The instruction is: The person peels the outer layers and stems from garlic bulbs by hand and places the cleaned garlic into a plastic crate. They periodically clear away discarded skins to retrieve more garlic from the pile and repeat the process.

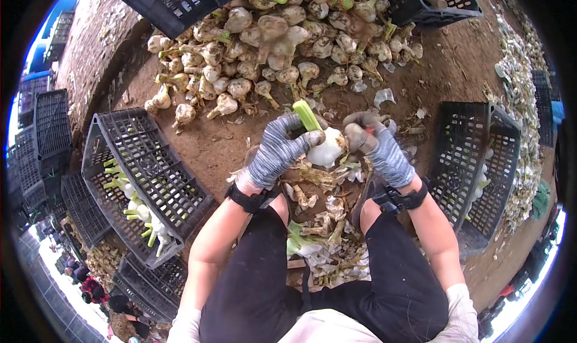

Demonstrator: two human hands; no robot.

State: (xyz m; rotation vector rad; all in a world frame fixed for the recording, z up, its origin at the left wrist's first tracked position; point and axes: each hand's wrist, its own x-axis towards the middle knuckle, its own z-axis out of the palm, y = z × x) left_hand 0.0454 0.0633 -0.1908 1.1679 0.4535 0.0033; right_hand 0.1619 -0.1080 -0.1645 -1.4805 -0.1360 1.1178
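My left hand (277, 150), in a grey knit glove, is closed round a garlic bulb (327, 150). The bulb is white and peeled clean, and its cut green stem points up between thumb and fingers. Just right of the bulb, my gloved right hand (384, 152) has its fingers curled together close to the bulb's root side. A bit of red shows at those fingers, but what they hold is mostly hidden. Below both hands, dry husks and leaf scraps (324, 223) lie on the ground between my feet.
A big heap of unpeeled garlic (240, 60) lies ahead on bare soil. Black crates stand at left (153, 162) and right (460, 144), both with cleaned bulbs inside. Another crate (174, 3) overhangs the heap. Peel litter (520, 126) covers the far right; people (93, 289) are at lower left.
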